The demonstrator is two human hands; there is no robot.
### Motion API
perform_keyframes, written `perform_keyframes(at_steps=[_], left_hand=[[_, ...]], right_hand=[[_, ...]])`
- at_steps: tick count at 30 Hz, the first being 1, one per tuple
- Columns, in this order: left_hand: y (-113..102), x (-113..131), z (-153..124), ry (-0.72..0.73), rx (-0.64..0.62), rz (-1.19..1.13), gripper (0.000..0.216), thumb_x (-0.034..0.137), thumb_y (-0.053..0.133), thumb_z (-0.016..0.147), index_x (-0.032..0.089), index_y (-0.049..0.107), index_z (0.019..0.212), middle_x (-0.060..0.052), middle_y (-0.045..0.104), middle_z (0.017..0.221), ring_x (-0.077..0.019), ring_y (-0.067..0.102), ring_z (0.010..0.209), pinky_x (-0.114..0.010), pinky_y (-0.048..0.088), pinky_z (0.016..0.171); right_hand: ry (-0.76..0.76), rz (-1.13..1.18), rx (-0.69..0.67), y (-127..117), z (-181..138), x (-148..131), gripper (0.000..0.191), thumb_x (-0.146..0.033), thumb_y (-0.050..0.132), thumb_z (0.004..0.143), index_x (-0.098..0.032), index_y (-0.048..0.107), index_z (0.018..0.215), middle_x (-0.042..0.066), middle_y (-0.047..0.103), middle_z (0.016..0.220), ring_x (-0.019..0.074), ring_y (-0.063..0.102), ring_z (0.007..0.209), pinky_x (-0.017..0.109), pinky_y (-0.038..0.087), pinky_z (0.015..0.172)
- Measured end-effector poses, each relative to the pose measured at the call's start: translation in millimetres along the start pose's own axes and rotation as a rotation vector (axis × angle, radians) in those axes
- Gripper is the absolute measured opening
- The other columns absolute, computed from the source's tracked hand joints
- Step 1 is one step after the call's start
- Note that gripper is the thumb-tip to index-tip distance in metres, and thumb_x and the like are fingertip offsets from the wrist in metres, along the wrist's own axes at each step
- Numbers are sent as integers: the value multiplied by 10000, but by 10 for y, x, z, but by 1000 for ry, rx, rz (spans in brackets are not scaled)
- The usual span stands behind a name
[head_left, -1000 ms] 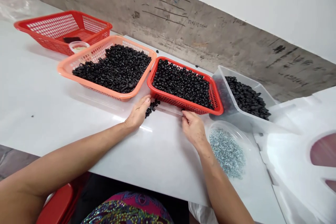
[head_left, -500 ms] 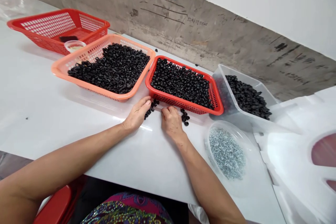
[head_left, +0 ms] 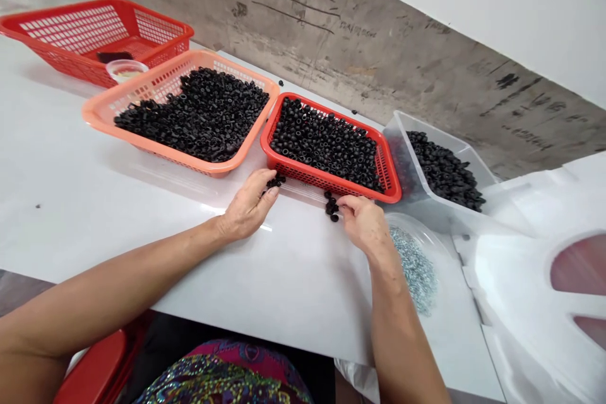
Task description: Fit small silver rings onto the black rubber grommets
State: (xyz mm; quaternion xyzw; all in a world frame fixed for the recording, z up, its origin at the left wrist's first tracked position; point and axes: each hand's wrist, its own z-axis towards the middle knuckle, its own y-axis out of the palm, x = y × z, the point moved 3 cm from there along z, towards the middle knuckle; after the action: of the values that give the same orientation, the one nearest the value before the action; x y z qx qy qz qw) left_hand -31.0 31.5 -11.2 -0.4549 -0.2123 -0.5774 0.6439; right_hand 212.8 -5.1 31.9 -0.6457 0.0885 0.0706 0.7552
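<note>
Fingers (head_left: 263,188) of left hand (head_left: 246,209) flat on loose black rings (head_left: 274,182); right hand (head_left: 365,225) curled, hold indiscernible, beside ring cluster (head_left: 331,206) stretching away from red basket (head_left: 303,172).

light: bright, even, diffuse | glare: pale streak on white table (head_left: 71,202) just in front of the middle red basket (head_left: 391,188) | shadows: soft, short, under that basket's near rim | focus: sharp (corners a little soft) | distortion: wide-angle bend at edges

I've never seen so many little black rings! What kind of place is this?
Probably a small workshop sorting bench: baskets heaped with black rings, a clear dish of metal bits, and a scuffed bare wall.
</note>
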Motion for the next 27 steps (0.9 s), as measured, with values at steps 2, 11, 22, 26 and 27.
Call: perform_keyframes(at_steps=[2,11,22,26,27], left_hand=[[-4,52,-11,55,-13,46,338,286,418,936,149,510,1231,-147,567,1202,-228,526,1154,-438,440,1025],[0,141,-77,166,-45,136,370,261,462,918,119,497,1258,-191,535,1265,-250,508,1217,-447,442,1042],[98,258,-132,-298,-199,-379,305,319,578,844,142,614,1089,-92,659,917,-165,619,769,-331,521,710],[181,299,-179,-612,-344,-769,389,343,699,756,107,610,1051,-79,673,852,-155,644,686,-273,472,592],[186,309,-179,-642,-353,-832,376,330,727,730,103,620,1010,-71,676,815,-156,648,683,-266,465,591]], right_hand=[[-9,-68,11,46,-39,2,244,-134,499,800,-168,714,910,91,650,836,224,606,809,342,466,776],[-33,-203,-37,299,-84,-31,196,-171,542,825,-136,706,926,124,595,894,246,572,883,351,476,789],[-246,431,193,129,-255,-407,136,-231,583,855,-200,686,938,66,620,904,179,602,788,332,522,714],[-344,512,182,75,-386,-700,159,-201,571,870,-208,683,983,69,612,930,165,611,781,320,541,693],[-366,507,180,79,-408,-746,165,-191,566,872,-209,685,986,68,610,920,166,612,787,318,545,694]])
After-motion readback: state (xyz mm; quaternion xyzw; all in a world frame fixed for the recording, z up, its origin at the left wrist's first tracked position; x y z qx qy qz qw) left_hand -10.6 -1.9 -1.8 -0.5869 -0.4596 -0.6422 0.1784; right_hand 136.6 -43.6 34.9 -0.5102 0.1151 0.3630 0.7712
